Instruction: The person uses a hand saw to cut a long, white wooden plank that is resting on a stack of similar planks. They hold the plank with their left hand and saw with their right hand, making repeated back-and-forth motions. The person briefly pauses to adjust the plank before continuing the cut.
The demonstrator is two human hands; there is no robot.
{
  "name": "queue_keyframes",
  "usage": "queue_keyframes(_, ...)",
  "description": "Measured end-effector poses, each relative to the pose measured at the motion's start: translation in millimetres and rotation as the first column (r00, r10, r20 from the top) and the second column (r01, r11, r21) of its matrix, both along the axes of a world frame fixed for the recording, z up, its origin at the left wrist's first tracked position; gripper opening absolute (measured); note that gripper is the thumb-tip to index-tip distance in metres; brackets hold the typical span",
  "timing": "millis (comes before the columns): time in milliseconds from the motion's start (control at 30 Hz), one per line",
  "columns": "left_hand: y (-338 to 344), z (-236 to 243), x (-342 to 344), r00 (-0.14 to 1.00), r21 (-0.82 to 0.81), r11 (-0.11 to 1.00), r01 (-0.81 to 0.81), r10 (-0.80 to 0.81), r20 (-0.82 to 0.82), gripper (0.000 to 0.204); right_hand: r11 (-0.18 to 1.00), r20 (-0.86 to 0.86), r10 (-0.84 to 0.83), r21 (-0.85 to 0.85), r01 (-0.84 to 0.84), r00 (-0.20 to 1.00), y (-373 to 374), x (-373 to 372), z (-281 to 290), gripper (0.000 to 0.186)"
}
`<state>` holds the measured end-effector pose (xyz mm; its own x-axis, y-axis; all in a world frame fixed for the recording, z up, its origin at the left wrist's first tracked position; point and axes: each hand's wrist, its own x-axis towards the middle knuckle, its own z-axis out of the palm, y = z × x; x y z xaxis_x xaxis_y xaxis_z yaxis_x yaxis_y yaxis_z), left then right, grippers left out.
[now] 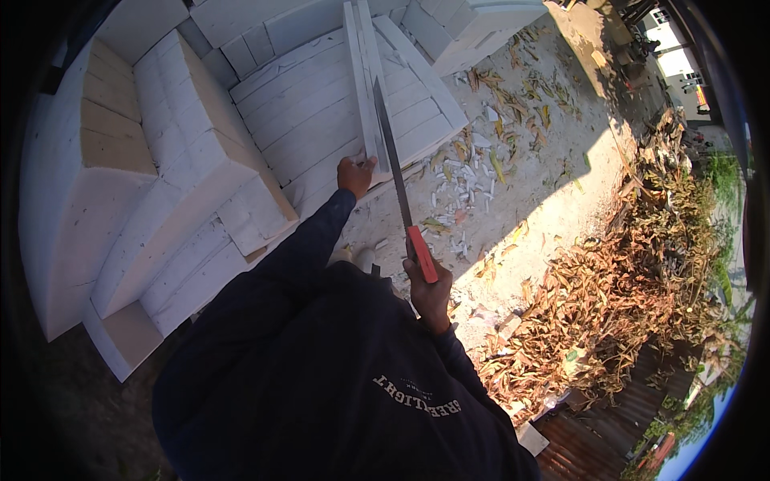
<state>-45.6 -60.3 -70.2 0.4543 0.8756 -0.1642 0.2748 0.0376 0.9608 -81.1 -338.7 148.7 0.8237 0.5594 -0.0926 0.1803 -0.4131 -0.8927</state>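
My right hand (pixel 431 300) is closed around the red handle of a handsaw (pixel 395 168). Its long, toothed blade points away from me and lies along the right side of a narrow white block (pixel 362 88). At the near end of that block, my left hand (pixel 355 176) is closed with its fingers at the edge, gripping it. The narrow block rests lengthwise on a bed of pale, flat blocks (pixel 293 108). Another long white piece (pixel 421 68) lies to the right of the blade.
Stacked large white blocks (pixel 180 104) rise on the left, and more blocks (pixel 473 32) stand at the far right. White offcuts (pixel 461 188) litter the sandy ground beside the bed. A heap of dry leaves (pixel 597 297) covers the right, near rusty corrugated sheets (pixel 605 429).
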Motion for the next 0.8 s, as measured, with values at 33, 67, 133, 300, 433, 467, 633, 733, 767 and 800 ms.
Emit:
queue_keyframes(33, -1, -1, 0, 1.0, 0.001, 1.0, 0.006, -0.006, 0.03, 0.032, 1.0, -0.013, 0.008, -0.012, -0.008, 1.0, 1, 0, 3, 0.025)
queue_keyframes(67, -2, -1, 1, 0.998, 0.003, 1.0, 0.012, -0.013, 0.06, 0.032, 1.0, -0.026, 0.015, -0.024, -0.016, 1.0, 2, 1, 6, 0.026)
queue_keyframes(133, 5, -11, -2, 1.0, -0.049, 0.999, 0.0, -0.002, -0.027, 0.041, 0.999, -0.053, 0.039, -0.022, -0.041, 0.998, 9, 1, 14, 0.027)
queue_keyframes(300, 4, -11, 0, 1.0, -0.062, 0.998, 0.005, -0.006, -0.022, 0.042, 0.995, 0.002, 0.094, -0.01, -0.094, 0.996, 20, 11, 12, 0.031)
queue_keyframes(433, -1, -3, 1, 1.0, -0.012, 1.0, 0.003, -0.003, 0.022, 0.032, 0.972, 0.054, 0.208, -0.127, -0.199, 0.977, 19, 21, 15, 0.025)
queue_keyframes(467, -2, -2, 2, 1.0, -0.018, 1.0, 0.001, -0.001, 0.005, 0.032, 0.953, 0.109, 0.24, -0.215, -0.213, 0.965, 20, 20, 17, 0.038)
queue_keyframes(633, 6, -7, -1, 0.988, -0.018, 0.999, -0.027, 0.024, -0.151, 0.051, 0.921, 0.305, 0.329, -0.314, -0.232, 0.894, 25, 12, 11, 0.066)
queue_keyframes(733, 1, 3, 1, 0.992, -0.013, 0.999, 0.038, -0.039, -0.122, 0.05, 0.935, 0.109, 0.257, -0.28, -0.219, 0.96, 19, 17, 19, 0.051)
queue_keyframes(767, -1, 8, 3, 0.992, -0.011, 0.997, 0.07, -0.071, -0.104, 0.049, 0.958, 0.061, 0.221, -0.199, -0.205, 0.973, 13, 25, 20, 0.041)
queue_keyframes(800, 1, 5, 1, 0.995, -0.016, 0.999, 0.048, -0.05, -0.091, 0.049, 0.974, 0.007, 0.199, -0.109, -0.197, 0.98, 13, 27, 22, 0.031)
